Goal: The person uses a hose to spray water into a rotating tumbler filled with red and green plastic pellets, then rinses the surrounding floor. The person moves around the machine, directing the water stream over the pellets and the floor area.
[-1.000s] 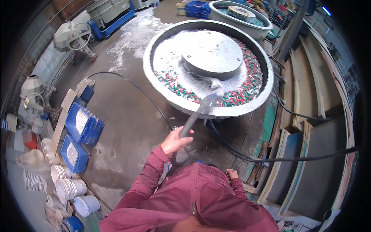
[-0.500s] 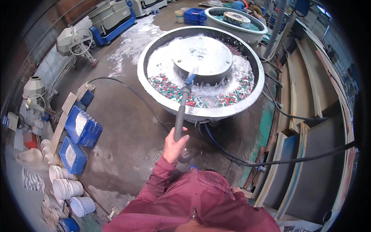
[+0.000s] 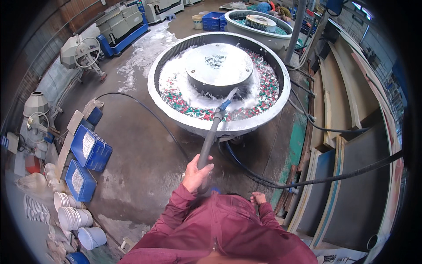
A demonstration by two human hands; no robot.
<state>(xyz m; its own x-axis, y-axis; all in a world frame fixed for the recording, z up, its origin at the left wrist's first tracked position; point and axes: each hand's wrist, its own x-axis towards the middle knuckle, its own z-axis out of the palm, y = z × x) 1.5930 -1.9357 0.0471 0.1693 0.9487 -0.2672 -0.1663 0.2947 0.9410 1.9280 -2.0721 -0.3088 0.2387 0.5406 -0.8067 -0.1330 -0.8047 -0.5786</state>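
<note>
My left hand (image 3: 197,175) is closed round a thick grey hose (image 3: 208,145) ending in a blue nozzle (image 3: 224,105). Water sprays from that nozzle into a big round tub (image 3: 157,103) in front of me. Red, green and white small pieces (image 3: 190,109) lie in its ring-shaped trough under white foam (image 3: 172,86). At the tub's middle stands a raised drum with a flat round lid (image 3: 226,72), wet on top. Beside my right hip, my right hand (image 3: 258,199) is held with its fingers curled in, and no object shows in it.
Behind stands a second round tub (image 3: 281,40), with people (image 3: 266,7) beyond it. Blue crates (image 3: 102,152) of white pieces and white buckets (image 3: 75,218) line the left. A black hose (image 3: 347,180) runs along the right past wooden-edged troughs (image 3: 365,165). Foam spreads over the floor (image 3: 143,57).
The nozzle has swung right along the front of the drum. Foam has thinned on the lid and over the pieces. My right hand has come forward into fuller view beside my hip.
</note>
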